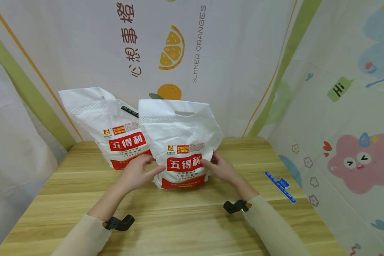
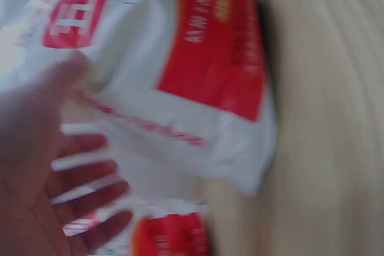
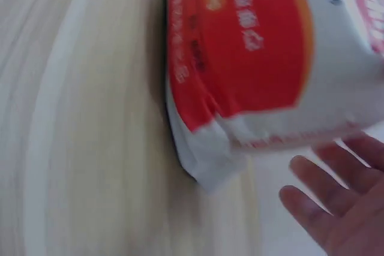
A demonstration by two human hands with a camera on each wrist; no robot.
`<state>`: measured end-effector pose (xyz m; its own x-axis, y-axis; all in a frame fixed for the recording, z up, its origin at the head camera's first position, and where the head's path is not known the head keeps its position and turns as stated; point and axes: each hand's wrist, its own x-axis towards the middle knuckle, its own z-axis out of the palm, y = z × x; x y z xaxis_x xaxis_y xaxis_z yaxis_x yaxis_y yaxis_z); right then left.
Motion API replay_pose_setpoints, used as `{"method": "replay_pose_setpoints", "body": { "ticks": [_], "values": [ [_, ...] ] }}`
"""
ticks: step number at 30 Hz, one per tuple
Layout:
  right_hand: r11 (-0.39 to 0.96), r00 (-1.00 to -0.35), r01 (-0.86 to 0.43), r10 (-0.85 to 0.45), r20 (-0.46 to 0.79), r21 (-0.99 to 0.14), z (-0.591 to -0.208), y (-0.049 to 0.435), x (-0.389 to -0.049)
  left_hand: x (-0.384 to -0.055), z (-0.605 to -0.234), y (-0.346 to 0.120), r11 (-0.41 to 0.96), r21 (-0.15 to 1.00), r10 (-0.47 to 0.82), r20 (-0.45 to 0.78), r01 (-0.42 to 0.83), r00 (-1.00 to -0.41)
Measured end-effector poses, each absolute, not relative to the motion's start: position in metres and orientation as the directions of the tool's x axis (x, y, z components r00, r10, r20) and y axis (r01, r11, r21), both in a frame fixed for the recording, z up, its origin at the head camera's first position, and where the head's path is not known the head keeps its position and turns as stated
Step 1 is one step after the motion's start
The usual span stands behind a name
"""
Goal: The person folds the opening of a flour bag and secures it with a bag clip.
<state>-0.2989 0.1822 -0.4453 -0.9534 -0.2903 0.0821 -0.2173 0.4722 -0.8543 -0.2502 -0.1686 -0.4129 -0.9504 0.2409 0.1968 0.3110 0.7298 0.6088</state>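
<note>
A white flour bag [image 1: 174, 135] with red labels and a cut-out handle stands at the middle of the table. My left hand [image 1: 137, 174] is at its left side, thumb on the front near the red label and fingers spread. In the left wrist view, the fingers of the left hand [image 2: 78, 178] are apart from the bag [image 2: 138, 58]. My right hand [image 1: 222, 168] is at the other side, thumb at the label's right end. The right wrist view shows the loosely extended fingers of the right hand [image 3: 336, 190] beside the bag [image 3: 252, 46].
A second, similar flour bag [image 1: 96, 121] stands behind to the left, leaning. A black ruler-like strip [image 1: 129, 111] shows between the bags. On the wooden table [image 1: 179, 227] a blue ruler [image 1: 281, 187] lies at the right. Printed curtains [image 1: 236, 53] hang behind and beside the table.
</note>
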Motion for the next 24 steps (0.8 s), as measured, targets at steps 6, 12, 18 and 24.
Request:
{"method": "replay_pose_setpoints", "body": {
  "ticks": [6,12,18,24],
  "values": [
    [0.398,-0.969,-0.224,-0.189,0.160,-0.890,-0.423,0.210,-0.296,-0.232,-0.361,-0.169,0.762,0.498,0.357,0.210,0.414,-0.910],
    [0.270,-0.971,-0.235,-0.107,0.213,-0.934,-0.406,0.212,-0.299,-0.240,-0.305,-0.134,0.598,0.400,0.514,0.473,0.694,-0.716],
    [0.181,-0.974,-0.225,-0.082,0.213,-0.957,-0.405,0.204,-0.301,-0.279,-0.255,-0.095,0.593,0.211,0.516,0.642,0.777,-0.567],
    [0.101,-0.975,-0.221,-0.052,0.217,-0.970,-0.403,0.192,-0.303,-0.307,-0.221,-0.077,0.668,0.259,0.539,0.478,0.698,-0.693]
  ]
}}
